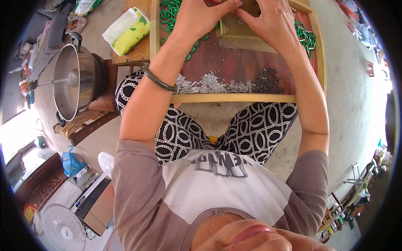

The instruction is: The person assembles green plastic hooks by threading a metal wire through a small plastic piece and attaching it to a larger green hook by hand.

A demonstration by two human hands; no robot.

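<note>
At the top edge of the head view, my left hand [211, 12] and my right hand [270, 19] meet, thumb tips close together. Both look closed in a pinch. Some fingers are cut off by the edge, and whatever they grip is too small or hidden to name. Beneath them sits an olive-brown square block [232, 27] on a wooden board [251, 44]. Green carabiner-like hooks [167, 16] lie in a heap beside my left forearm. More green hooks [307, 39] lie past my right wrist.
A wood-rimmed tray [234, 98] rests over my lap, with silver pins [211, 81] and dark pins [268, 81] along its near side. To the left are a tissue pack [127, 31] and a steel pot [69, 81] holding a ladle [71, 78]. A fan [63, 228] stands lower left.
</note>
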